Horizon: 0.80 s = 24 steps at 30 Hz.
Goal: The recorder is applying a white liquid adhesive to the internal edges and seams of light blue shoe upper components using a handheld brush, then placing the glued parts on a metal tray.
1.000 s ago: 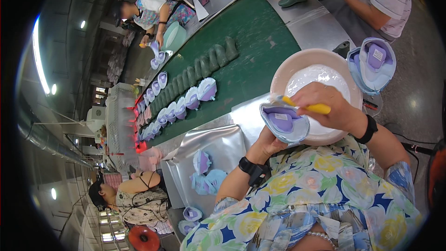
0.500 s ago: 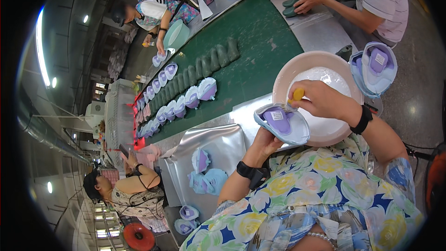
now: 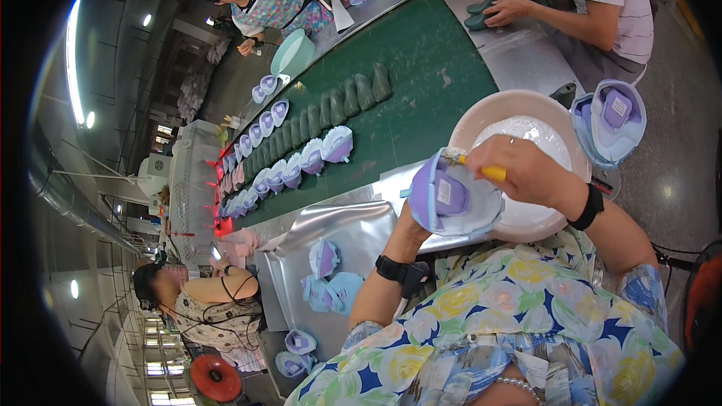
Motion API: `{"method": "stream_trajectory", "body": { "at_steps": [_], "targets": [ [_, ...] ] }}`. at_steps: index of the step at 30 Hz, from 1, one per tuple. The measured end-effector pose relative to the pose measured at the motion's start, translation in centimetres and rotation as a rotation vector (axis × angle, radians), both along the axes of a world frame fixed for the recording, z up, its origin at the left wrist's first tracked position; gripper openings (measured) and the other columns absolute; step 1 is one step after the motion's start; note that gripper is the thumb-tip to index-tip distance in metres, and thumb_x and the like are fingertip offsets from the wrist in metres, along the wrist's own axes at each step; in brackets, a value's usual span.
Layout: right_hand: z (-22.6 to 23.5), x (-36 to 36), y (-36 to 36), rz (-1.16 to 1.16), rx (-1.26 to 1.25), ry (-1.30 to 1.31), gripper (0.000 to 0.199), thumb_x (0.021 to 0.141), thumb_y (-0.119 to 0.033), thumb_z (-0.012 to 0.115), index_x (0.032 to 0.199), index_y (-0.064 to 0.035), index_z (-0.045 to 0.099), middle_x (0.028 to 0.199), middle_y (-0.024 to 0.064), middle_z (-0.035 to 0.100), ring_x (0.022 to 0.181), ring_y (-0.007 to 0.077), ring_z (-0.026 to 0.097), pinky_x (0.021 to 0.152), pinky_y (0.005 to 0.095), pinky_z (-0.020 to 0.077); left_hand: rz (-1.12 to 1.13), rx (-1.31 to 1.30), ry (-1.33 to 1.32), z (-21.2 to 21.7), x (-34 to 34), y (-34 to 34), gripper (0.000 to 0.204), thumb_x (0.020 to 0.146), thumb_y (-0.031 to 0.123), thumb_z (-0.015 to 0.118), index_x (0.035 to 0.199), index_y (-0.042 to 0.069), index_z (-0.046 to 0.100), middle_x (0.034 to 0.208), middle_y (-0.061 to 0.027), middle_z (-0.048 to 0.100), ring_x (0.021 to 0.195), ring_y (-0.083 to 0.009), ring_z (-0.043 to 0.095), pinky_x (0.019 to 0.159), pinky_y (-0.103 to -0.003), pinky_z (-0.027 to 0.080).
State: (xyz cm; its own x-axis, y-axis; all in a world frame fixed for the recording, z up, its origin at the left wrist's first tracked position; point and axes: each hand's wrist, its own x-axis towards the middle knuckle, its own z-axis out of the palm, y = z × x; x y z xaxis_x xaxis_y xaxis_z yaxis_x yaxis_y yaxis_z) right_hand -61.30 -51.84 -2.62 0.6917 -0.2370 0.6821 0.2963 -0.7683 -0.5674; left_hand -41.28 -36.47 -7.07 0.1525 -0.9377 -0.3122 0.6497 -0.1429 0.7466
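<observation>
A purple and light-blue shoe upper point(image 3: 481, 212) with a white label inside rests in my left hand point(image 3: 411, 230), whose fingers are mostly hidden under it. My right hand point(image 3: 523, 169) is closed around a brush with a yellow handle point(image 3: 492, 174). The bristle end touches, or nearly touches, the upper's edge at its top. Behind both hands stands a pale pink basin point(image 3: 468, 118) with white liquid point(image 3: 538, 131) in it; the upper overlaps its near left side. Beyond the basin on the right sits a stack of similar uppers point(image 3: 613, 116).
Rows of uppers point(image 3: 336, 144) and dark green shoe-shaped pieces point(image 3: 350, 98) lie on a green belt point(image 3: 436, 68). Loose uppers point(image 3: 335, 293) are on the metal table to my left. Co-workers stand across the belt and at left; one holds green shoes point(image 3: 481, 13).
The upper has tilted up, and my right hand has brought the brush to its top edge. Across the belt, a co-worker has straightened and reached to the right.
</observation>
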Motion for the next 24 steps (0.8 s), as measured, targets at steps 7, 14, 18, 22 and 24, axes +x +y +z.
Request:
{"method": "stream_trajectory", "body": {
  "at_steps": [7, 14, 18, 22, 24],
  "targets": [
    [1.7, -1.8, 2.2, -0.035, 0.061, 0.254, 0.020, 0.084, -0.007, 0.071, 0.103, -0.0065, 0.064, 0.097, 0.0127, 0.068, 0.090, 0.0326, 0.067, 0.079, 0.0396, 0.0536, 0.056, 0.000, -0.038, 0.9, 2.8, 2.9, 0.050, 0.099, 0.035, 0.059, 0.140, 0.007, 0.051, 0.135, -0.0128, 0.060, 0.120, -0.0249, 0.063, 0.100, -0.041, 0.056],
    [2.1, 2.5, 2.9, -0.239, 0.333, 0.163, 0.015, 0.087, -0.006, 0.073, 0.099, -0.0022, 0.066, 0.094, 0.0132, 0.070, 0.084, 0.0324, 0.068, 0.075, 0.0357, 0.0533, 0.215, 0.063, -0.043, -3.3, 4.5, 2.6, 0.044, 0.098, 0.024, 0.064, 0.137, 0.006, 0.054, 0.125, -0.0086, 0.064, 0.108, -0.0213, 0.066, 0.091, -0.037, 0.057],
    [0.4, -0.6, 1.5, -0.409, 0.458, 0.166, 0.015, 0.089, -0.002, 0.070, 0.103, 0.0021, 0.066, 0.097, 0.0131, 0.070, 0.091, 0.0232, 0.069, 0.081, 0.0316, 0.0517, 0.362, 0.077, -0.452, -6.4, 12.2, 3.2, 0.017, 0.100, 0.017, 0.055, 0.113, 0.007, 0.061, 0.098, -0.0078, 0.064, 0.080, -0.0182, 0.061, 0.065, -0.033, 0.053],
    [-2.1, -2.7, 2.0, -0.383, 0.640, 0.204, 0.011, 0.090, 0.001, 0.066, 0.101, 0.0022, 0.065, 0.098, 0.0104, 0.068, 0.090, 0.0178, 0.066, 0.081, 0.0299, 0.0524, 0.578, 0.088, -0.235, -9.0, 18.3, 2.6, 0.029, 0.101, 0.007, 0.052, 0.129, 0.012, 0.047, 0.111, -0.0117, 0.060, 0.087, -0.0222, 0.064, 0.069, -0.037, 0.058],
    [-2.5, -3.0, 2.5, -0.369, 0.685, 0.207, 0.011, 0.091, 0.001, 0.064, 0.102, 0.0021, 0.064, 0.099, 0.0093, 0.067, 0.090, 0.0167, 0.065, 0.081, 0.0292, 0.0524, 0.557, -0.014, -0.169, -11.1, 22.3, 1.0, 0.046, 0.101, 0.002, 0.050, 0.142, 0.015, 0.036, 0.126, -0.0152, 0.055, 0.100, -0.0283, 0.065, 0.084, -0.042, 0.060]
  ]
}}
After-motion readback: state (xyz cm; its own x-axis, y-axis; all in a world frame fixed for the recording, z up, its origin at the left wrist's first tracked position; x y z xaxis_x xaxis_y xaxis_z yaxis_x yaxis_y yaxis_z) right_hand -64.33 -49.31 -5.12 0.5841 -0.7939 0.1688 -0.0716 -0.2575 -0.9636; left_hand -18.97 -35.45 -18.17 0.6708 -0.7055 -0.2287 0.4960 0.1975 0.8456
